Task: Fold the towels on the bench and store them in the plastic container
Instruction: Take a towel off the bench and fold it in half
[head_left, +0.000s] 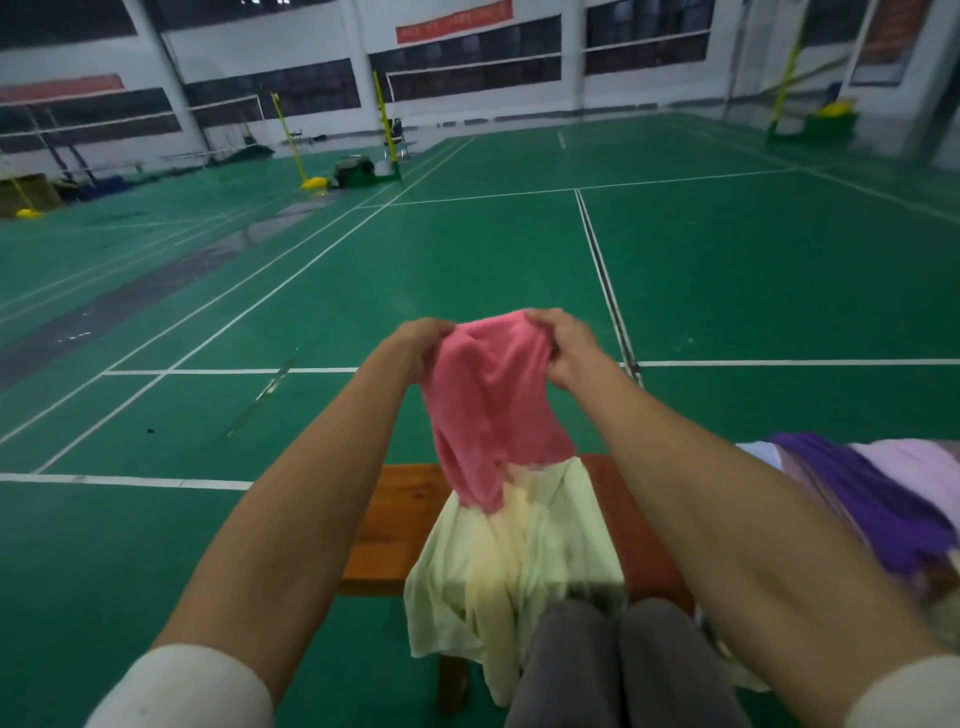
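Hands, left (415, 345) and right (569, 348), pinch soft crumpled pink towel (491, 410).

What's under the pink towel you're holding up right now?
Below the pink towel, gripped by the left hand and right hand, a pale yellow-green towel lies draped over the wooden bench. The bench top beneath that towel is covered.

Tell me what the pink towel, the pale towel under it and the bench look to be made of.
Pink towel: soft matte cloth, probably terry or microfibre; it hangs limp and bunches where gripped.
Pale yellow-green towel: thinner-looking matte fabric that drapes in loose folds.
Bench: wood with a reddish-brown, slightly glossy finish; faint grain shows.
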